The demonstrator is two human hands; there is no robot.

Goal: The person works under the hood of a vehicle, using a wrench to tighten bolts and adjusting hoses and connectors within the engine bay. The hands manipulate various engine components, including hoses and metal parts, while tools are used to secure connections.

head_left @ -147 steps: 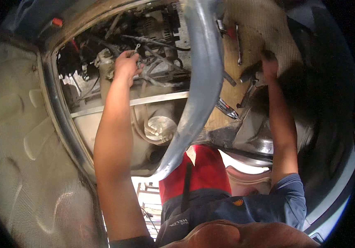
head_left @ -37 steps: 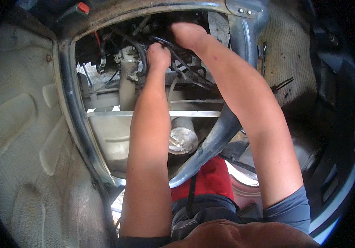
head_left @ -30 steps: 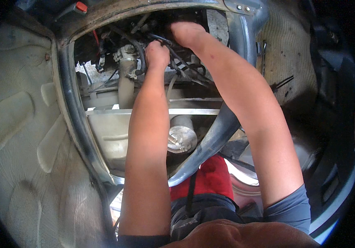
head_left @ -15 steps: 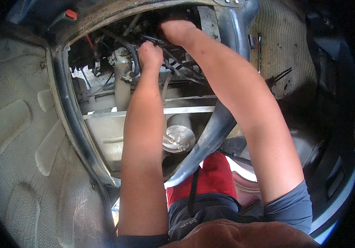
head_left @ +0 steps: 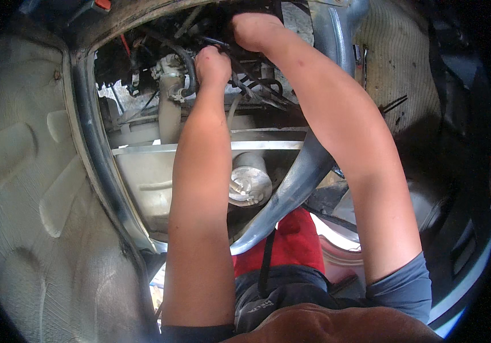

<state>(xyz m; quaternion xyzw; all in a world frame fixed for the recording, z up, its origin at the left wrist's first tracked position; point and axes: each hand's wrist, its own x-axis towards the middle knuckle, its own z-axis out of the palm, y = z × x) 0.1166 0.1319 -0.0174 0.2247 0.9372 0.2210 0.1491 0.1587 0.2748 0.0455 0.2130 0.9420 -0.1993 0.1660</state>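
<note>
Both my arms reach into an engine bay through a framed opening. My left hand [head_left: 212,66] is curled closed beside a bent black hose [head_left: 190,74]; whatever its fingers hold is hidden. A thin dark shiny rod [head_left: 216,42] lies just beyond its knuckles. Farther in and to the right, my right hand [head_left: 254,31] bends down at the wrist into shadow, so its fingers cannot be seen. Dark hoses and cables [head_left: 257,94] run below and between the hands. To the left of my left forearm is a thick grey pipe [head_left: 170,108] with a metal fitting on top.
A round silver canister [head_left: 251,186] sits low between my arms, under a pale metal crossbar [head_left: 265,146]. A blue-grey sealing rim [head_left: 337,51] curves along the opening's right side. A grey padded panel [head_left: 17,171] stands left; a ribbed, stained mat [head_left: 397,63] lies right.
The view has shifted slightly, so the engine parts sit a little higher in the picture. Both hands have moved slightly up and right in it; their poses look much the same.
</note>
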